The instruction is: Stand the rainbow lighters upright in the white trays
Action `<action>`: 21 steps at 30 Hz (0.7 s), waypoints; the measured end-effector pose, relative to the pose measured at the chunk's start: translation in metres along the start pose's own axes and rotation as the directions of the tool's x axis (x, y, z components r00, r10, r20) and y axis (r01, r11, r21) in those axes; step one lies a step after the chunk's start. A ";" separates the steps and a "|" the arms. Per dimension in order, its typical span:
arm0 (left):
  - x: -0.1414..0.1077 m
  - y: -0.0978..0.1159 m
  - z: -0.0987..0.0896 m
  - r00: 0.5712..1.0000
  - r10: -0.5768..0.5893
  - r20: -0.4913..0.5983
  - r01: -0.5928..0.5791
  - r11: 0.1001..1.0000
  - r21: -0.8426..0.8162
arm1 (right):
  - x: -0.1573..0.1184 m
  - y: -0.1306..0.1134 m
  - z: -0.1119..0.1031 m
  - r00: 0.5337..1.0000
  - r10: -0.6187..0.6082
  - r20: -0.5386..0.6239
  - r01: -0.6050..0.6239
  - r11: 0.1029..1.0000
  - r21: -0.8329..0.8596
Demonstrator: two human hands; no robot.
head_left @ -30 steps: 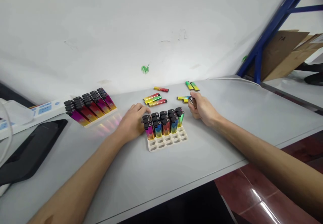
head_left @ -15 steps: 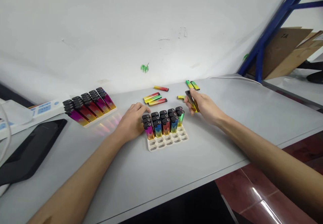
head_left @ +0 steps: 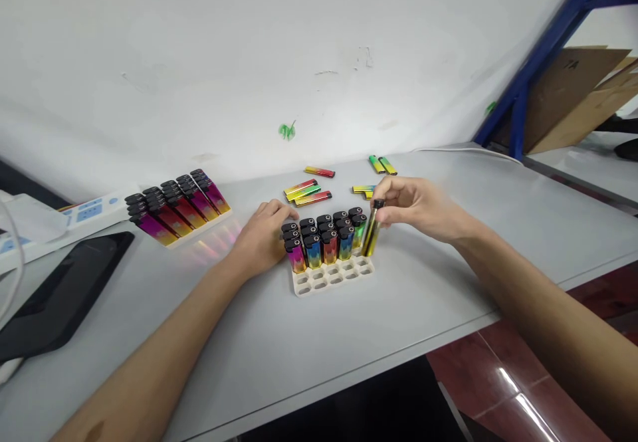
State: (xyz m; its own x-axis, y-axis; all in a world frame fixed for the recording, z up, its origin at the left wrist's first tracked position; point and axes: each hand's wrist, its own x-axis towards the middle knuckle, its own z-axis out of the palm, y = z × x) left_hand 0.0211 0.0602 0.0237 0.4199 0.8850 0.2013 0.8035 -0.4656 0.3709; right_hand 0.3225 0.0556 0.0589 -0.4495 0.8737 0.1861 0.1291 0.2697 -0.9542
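Observation:
Between the thumb and fingers of my right hand (head_left: pixel 416 206) is a yellow-gold lighter (head_left: pixel 371 232) with a black top. It is held slightly tilted, its lower end by the right edge of a white lighter tray (head_left: pixel 333 281). Black-topped lighters (head_left: pixel 329 246) in purple, blue, red and green stand upright in rows at the back of this tray; its front holes show bare. My left hand (head_left: pixel 264 236) rests on the table with bent fingers around the tray's back left corner, against the lighters; the thumb and some fingertips are hidden.
Loose lighters (head_left: pixel 308 193) lie behind the tray, with green-yellow ones (head_left: pixel 383 165) farther right and more beside my right hand. To the left are a filled tray of purple-red lighters (head_left: pixel 174 209), a black phone (head_left: pixel 64 296) and a power strip (head_left: pixel 90 213). A white wall stands behind.
My right hand has brought the lighter down and left to the tray's right edge and turned it upright, black top up. My left hand has stayed in place.

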 end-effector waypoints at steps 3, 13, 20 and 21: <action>0.000 0.000 0.000 1.000 0.000 -0.006 0.000 1.000 -0.003 | -0.001 0.000 0.008 0.999 -0.035 -0.012 0.035 0.997 -0.065; 0.000 0.001 0.000 1.000 0.009 0.004 -0.009 1.000 0.024 | -0.007 0.002 0.014 0.996 -0.082 0.047 0.092 0.954 -0.286; 0.000 0.002 -0.002 1.000 0.006 0.003 -0.006 1.000 0.020 | 0.004 0.012 -0.005 0.955 -0.135 -0.264 -0.035 0.831 -0.555; 0.000 0.002 -0.001 1.000 0.006 0.002 -0.006 1.000 0.024 | 0.006 0.017 -0.013 0.932 -0.134 -0.337 -0.123 0.756 -0.642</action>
State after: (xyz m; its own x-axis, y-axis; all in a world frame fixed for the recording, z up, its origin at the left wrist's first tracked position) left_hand 0.0217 0.0591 0.0255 0.4256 0.8821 0.2017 0.8106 -0.4708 0.3482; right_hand 0.3333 0.0707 0.0469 -0.1384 0.9144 0.3805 0.7209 0.3564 -0.5944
